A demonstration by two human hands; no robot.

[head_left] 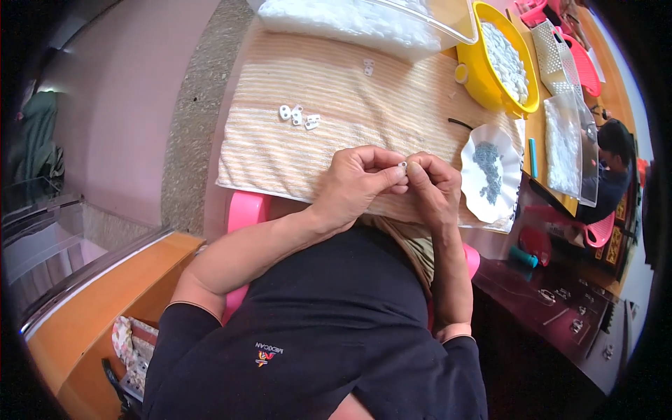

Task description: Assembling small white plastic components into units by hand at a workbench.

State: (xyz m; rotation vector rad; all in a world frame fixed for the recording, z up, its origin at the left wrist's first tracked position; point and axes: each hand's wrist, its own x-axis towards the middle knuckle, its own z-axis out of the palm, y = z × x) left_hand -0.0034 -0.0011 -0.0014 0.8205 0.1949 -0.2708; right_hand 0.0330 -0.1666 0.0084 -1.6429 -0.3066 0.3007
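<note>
Dish (512, 168), screws (488, 171) perhaps, beside right hand (435, 187)

I note dark short-sleeved shirt (322, 315), small multicoloured emblem (262, 358), pale lettering (270, 348); khaki trousers (418, 250); hands (352, 178) bare.

Pc. (403, 165) btwn fingers (385, 179) mostly hidden, too sm. to ID.

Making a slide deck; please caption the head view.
Left hand and right hand pinch a small piece over a striped cloth, beside a white fluted dish.
</note>
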